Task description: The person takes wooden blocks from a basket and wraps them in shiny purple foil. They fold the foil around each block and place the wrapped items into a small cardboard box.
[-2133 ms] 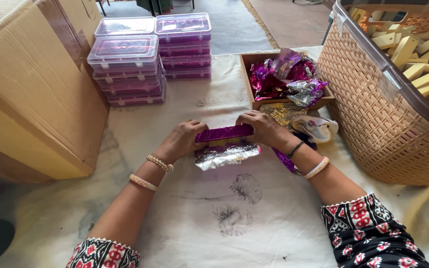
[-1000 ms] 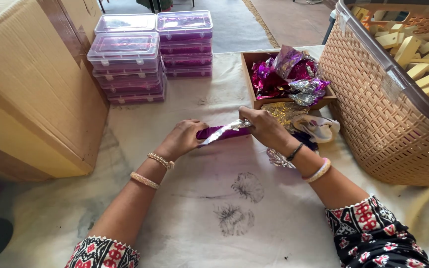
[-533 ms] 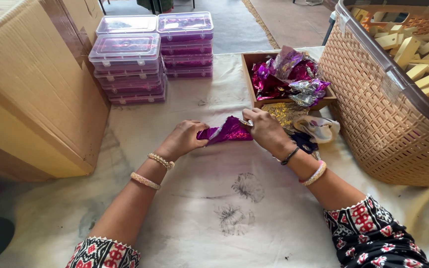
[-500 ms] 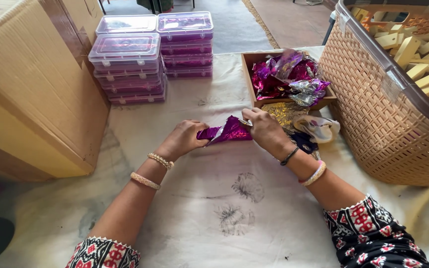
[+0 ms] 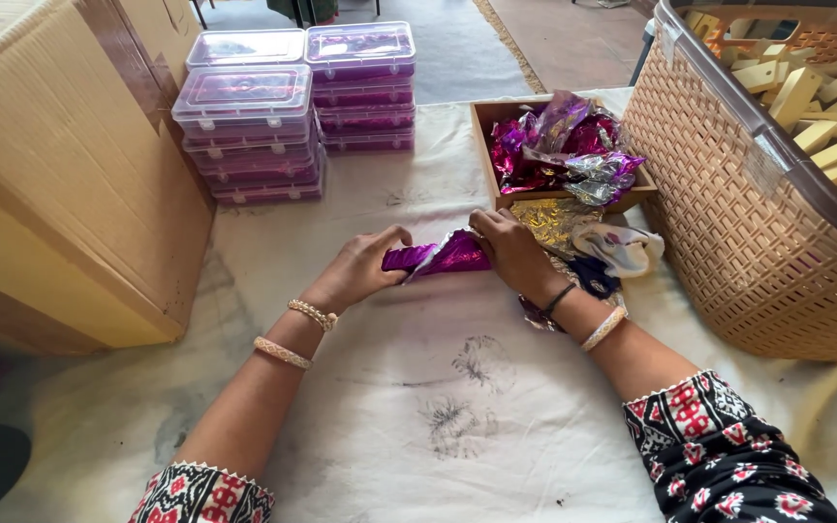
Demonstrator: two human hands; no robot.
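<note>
While both of our hands meet over the white-covered bench (image 5: 457,426), we hold a small bar half wrapped in purple foil (image 5: 438,259) between them. Our left hand (image 5: 358,273) is closed on the left end of the foil, fingertips pinching it flat; our right hand (image 5: 511,254) is closed on the right end, where the foil flares up into a loose peak with its silver underside showing. The bar lies just off the cloth, directly between the two grips.

We judge the step in hand to be folding the foil around the bar: the left end looks tucked, the right end is still open. The next move, as we read it, calls for pressing that raised flap down and across while the left grip keeps the bar from sliding, then creasing the end shut.

Just beyond the right grip sits a wooden tray (image 5: 484,124) heaped with crumpled purple and silver foil; touching our right wrist lie a gold sheet (image 5: 552,219) and loose wrappers. Further right of that grip stands a woven basket (image 5: 728,223) of pale bars. Beyond the left grip are stacked clear boxes (image 5: 244,121), and far left a cardboard carton (image 5: 60,184).
</note>
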